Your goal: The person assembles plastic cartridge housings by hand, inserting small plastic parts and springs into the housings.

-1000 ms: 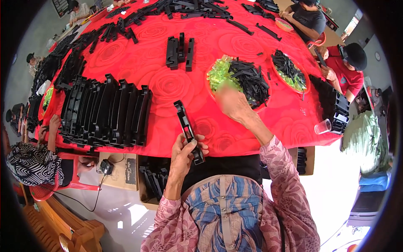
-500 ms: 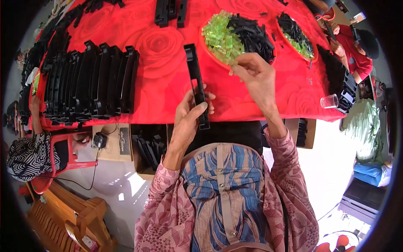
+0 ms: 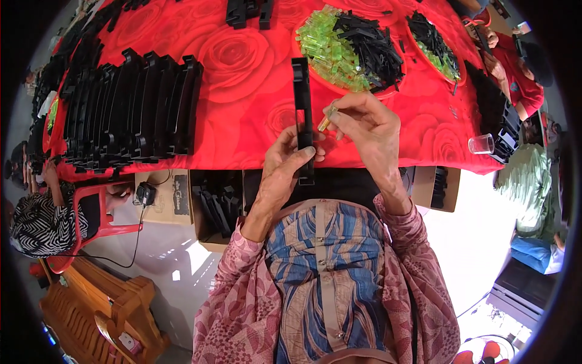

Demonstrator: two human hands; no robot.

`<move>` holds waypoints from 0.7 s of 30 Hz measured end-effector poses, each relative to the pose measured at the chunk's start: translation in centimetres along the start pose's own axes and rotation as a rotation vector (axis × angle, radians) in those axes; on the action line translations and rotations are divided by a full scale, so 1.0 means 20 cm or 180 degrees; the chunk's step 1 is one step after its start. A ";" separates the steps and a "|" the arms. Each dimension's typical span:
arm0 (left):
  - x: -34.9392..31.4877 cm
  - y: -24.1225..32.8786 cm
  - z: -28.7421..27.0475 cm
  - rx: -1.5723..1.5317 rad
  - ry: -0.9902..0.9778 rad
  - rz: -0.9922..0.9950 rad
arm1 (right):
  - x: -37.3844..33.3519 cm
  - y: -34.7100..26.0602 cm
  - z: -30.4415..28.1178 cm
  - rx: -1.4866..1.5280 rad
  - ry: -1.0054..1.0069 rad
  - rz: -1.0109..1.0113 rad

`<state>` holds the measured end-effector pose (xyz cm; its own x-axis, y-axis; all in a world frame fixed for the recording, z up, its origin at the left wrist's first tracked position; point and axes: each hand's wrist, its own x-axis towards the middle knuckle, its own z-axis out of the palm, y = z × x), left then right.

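The left hand [image 3: 285, 167] is wrapped around the lower end of a long, narrow black plastic strip [image 3: 302, 103], thumb pressed across its face, so the strip stands out away from the body over the near edge of the bench [image 3: 242, 115]. Just beside it, the right hand [image 3: 370, 124] is pinched shut on a small yellowish peg-like piece [image 3: 325, 121], its tip touching or nearly touching the strip's side. The strip looks stiff and light, easy to steady from one end, though a grip nearer the middle would likely stop it wobbling; the peg seems tiny and smooth, apt to slip from the fingertips. Beyond the right hand sits a round dish of translucent green clips and black slivers [image 3: 351, 48]. Off past the left hand stands a row of curved black plastic frames [image 3: 133, 106] on the red rose-patterned cloth.
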<state>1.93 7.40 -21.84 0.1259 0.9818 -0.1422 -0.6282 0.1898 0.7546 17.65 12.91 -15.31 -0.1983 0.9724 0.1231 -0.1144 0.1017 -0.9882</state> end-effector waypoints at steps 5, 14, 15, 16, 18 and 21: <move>-0.01 0.00 0.01 -0.0253 -0.0151 -0.0261 | -0.03 0.00 0.01 0.0117 -0.0041 0.0177; -0.09 -0.08 0.10 0.0256 -0.0031 0.0224 | -0.21 -0.06 0.06 0.0435 -0.0205 -0.0058; -0.10 -0.09 0.12 0.0523 0.0032 0.0414 | -0.24 -0.08 0.07 0.0435 -0.0201 -0.0068; -0.11 -0.08 0.13 0.0720 -0.0006 0.0437 | -0.26 -0.10 0.08 0.0345 -0.0069 -0.0148; -0.11 -0.07 0.14 0.0922 -0.0065 0.0476 | -0.28 -0.09 0.08 0.0189 0.0010 -0.0457; -0.12 -0.11 0.14 0.1109 0.0170 0.0869 | -0.29 -0.07 0.07 -0.0142 -0.0190 -0.0872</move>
<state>5.20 4.54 -21.29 -0.0542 0.9963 0.0661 -0.3355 -0.0805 0.9386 17.56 6.84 -14.60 -0.2231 0.8934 0.3899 -0.1291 0.3694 -0.9203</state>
